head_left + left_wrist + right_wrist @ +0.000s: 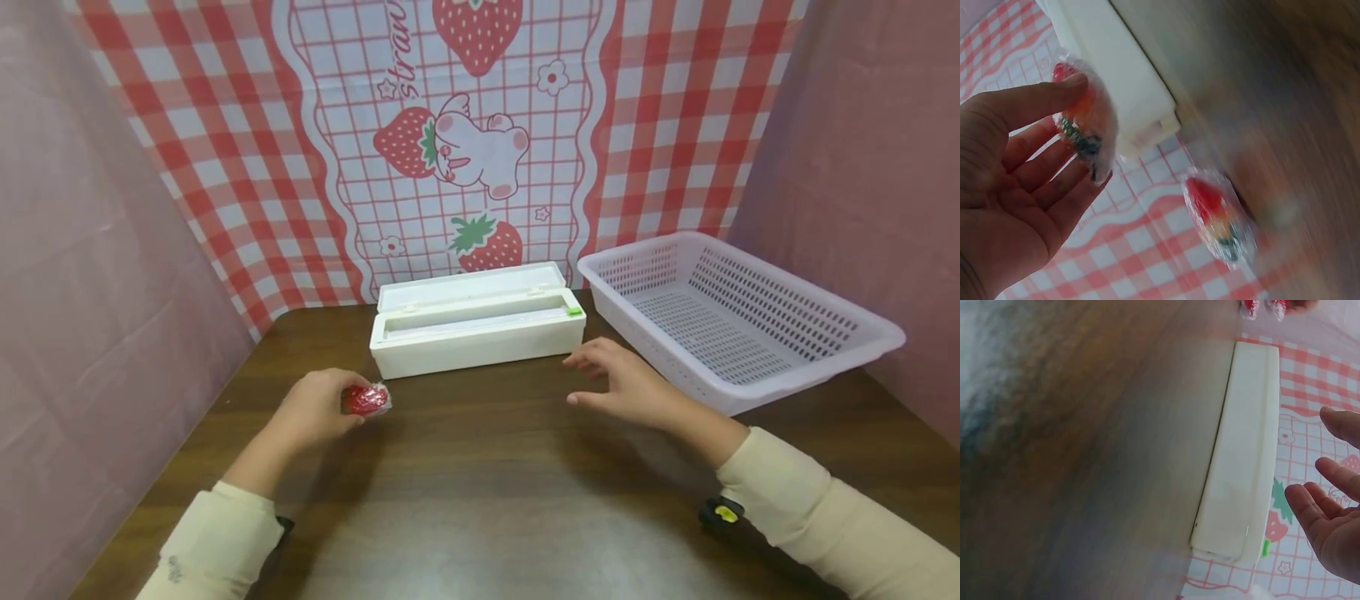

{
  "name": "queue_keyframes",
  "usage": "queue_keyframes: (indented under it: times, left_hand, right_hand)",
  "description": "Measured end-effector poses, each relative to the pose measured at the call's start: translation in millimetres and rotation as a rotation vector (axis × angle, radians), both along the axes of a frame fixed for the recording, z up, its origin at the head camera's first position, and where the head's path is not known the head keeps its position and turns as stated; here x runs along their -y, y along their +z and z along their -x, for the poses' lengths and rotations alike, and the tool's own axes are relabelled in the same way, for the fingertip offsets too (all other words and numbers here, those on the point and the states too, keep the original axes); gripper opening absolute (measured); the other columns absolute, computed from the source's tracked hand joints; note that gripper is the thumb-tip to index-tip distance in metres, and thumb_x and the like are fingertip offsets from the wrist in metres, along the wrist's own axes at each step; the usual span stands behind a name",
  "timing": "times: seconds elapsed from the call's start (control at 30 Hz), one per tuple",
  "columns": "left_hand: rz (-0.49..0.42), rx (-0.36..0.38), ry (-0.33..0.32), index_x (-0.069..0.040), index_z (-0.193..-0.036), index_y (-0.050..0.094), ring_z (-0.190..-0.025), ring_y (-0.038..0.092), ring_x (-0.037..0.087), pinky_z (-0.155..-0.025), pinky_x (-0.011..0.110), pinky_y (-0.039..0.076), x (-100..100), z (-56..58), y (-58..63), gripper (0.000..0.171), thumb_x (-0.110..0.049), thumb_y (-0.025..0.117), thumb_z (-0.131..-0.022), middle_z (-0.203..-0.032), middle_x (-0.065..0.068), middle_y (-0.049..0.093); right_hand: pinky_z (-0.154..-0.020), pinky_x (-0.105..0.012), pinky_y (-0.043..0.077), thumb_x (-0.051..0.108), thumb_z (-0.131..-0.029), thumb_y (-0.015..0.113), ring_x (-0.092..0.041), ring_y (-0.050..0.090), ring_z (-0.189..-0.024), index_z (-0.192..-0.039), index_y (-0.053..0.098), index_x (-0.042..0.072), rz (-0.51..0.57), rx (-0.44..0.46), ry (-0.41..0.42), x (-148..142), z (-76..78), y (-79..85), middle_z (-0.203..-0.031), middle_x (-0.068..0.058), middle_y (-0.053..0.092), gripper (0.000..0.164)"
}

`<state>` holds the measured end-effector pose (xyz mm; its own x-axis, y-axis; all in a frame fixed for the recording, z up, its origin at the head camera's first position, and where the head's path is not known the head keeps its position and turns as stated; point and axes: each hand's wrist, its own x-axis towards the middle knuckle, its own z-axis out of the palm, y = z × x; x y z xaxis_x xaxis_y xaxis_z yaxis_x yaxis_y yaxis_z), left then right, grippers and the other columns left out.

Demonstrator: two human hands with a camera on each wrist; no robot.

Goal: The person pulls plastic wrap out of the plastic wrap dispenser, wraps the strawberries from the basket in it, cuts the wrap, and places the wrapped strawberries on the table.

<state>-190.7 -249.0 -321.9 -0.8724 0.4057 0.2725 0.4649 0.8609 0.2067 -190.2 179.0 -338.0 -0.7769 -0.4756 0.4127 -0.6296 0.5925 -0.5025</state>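
My left hand (318, 404) pinches a small item (1088, 119) wrapped in clear film, its colours running from red through orange to dark green. The thumb presses on its near side, with the fingers behind. A similar wrapped item (1217, 220), red, yellow and green, lies beyond that hand in the left wrist view. Just past the left hand stands a long white cling film dispenser (480, 343) with its lid (472, 286) raised and a green cutter (573, 312) at the right end. My right hand (626, 387), fingers loosely bent, holds nothing near the dispenser's right end.
A white perforated plastic basket (787, 387) stands at the right of the brown wooden table (480, 492). Behind the table hangs a red-checked strawberry cloth (667, 125). Pink cloth (90, 292) hangs at both sides.
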Motion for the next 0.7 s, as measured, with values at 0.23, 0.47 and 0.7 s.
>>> queue_keyframes:
  times: [0.23,0.47,0.7]
  left_hand:
    - [0.095,0.081,-0.006,-0.007,-0.092,0.071,-0.071,0.056,0.015,-0.068,0.039,0.051,27,-1.8,0.8,0.035,-0.014,0.09,-0.064,-0.081,-0.001,0.066]
    - [0.145,0.124,0.013,-0.005,-0.09,0.072,-0.07,0.057,0.015,-0.068,0.041,0.051,52,-0.6,-1.1,0.034,-0.013,0.089,-0.061,-0.079,-0.001,0.067]
    - [0.147,0.114,0.047,-0.003,-0.093,0.074,-0.073,0.056,0.018,-0.068,0.042,0.049,60,7.0,-1.9,0.037,-0.016,0.09,-0.062,-0.08,0.002,0.065]
  right_hand:
    - [-0.084,-0.044,0.055,0.012,-0.079,0.081,-0.031,0.061,-0.101,-0.114,0.064,-0.001,0.015,-0.002,0.019,-4,-0.6,-3.8,-0.113,-0.013,0.059,0.041]
    - [-0.086,-0.044,0.054,0.019,-0.083,0.079,-0.029,0.061,-0.104,-0.116,0.063,0.003,0.009,0.05,0.029,-5,-3.4,-2.4,-0.114,-0.01,0.059,0.04]
    - [-0.086,-0.041,0.055,0.021,-0.084,0.078,-0.029,0.061,-0.104,-0.118,0.063,0.006,0.019,0.098,0.063,1,-9.8,2.3,-0.116,-0.008,0.058,0.04]
